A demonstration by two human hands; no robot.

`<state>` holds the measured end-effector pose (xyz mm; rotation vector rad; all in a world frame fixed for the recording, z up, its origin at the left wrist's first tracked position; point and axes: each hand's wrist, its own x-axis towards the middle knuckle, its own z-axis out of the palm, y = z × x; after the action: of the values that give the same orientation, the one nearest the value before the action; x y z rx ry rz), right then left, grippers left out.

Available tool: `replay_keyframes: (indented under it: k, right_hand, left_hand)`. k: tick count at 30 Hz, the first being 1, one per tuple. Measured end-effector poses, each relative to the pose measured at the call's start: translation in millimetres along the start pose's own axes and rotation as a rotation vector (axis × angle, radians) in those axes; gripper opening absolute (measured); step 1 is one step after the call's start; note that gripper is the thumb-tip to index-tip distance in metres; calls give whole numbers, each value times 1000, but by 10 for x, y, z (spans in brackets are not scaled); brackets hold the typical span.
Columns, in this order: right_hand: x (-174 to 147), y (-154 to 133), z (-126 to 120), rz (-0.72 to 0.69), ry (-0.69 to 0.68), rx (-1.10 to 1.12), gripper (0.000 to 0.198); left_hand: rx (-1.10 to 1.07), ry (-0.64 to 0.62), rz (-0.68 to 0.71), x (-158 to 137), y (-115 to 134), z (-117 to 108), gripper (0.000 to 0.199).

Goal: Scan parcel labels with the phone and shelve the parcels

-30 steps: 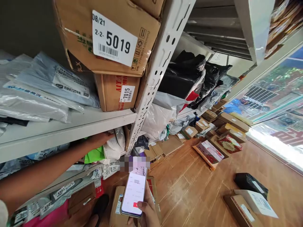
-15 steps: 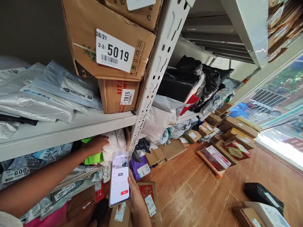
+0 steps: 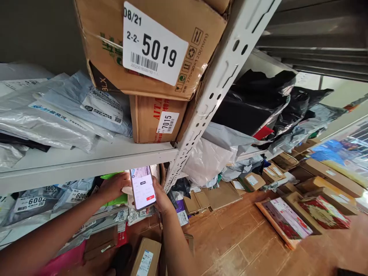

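My right hand (image 3: 162, 197) holds a smartphone (image 3: 142, 189) upright, its lit screen towards me with a small red button near the bottom. My left hand (image 3: 115, 188) reaches under the middle shelf board, its fingers closed on the edge of a white plastic parcel (image 3: 130, 200). The phone hides most of that parcel. A bright green parcel (image 3: 120, 200) lies beneath and behind my left hand. To its left, labelled grey bags (image 3: 31, 205) fill the lower shelf.
Above, a carton marked 5019 (image 3: 155, 50) rests on a carton marked 7015 (image 3: 158, 120), beside a perforated white post (image 3: 211, 92). Grey mailers (image 3: 57, 111) lie left. Black bags (image 3: 250, 111) are on the right shelf. Boxes (image 3: 324, 214) stand on the wooden floor (image 3: 230, 237).
The view has moved closer to the shelf. My right hand has raised the phone in front of the white parcel. My left hand stays at the parcel, fingers now at its edge.
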<state>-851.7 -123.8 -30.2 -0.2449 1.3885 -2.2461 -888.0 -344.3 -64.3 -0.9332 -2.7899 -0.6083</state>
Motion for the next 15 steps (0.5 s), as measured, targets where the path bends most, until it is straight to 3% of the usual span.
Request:
replay_keyframes:
  k: [15]
  right_hand:
    - [-19, 3, -64, 48, -60, 10, 72]
  left_hand:
    - [-3, 33, 30, -69, -136, 92, 14]
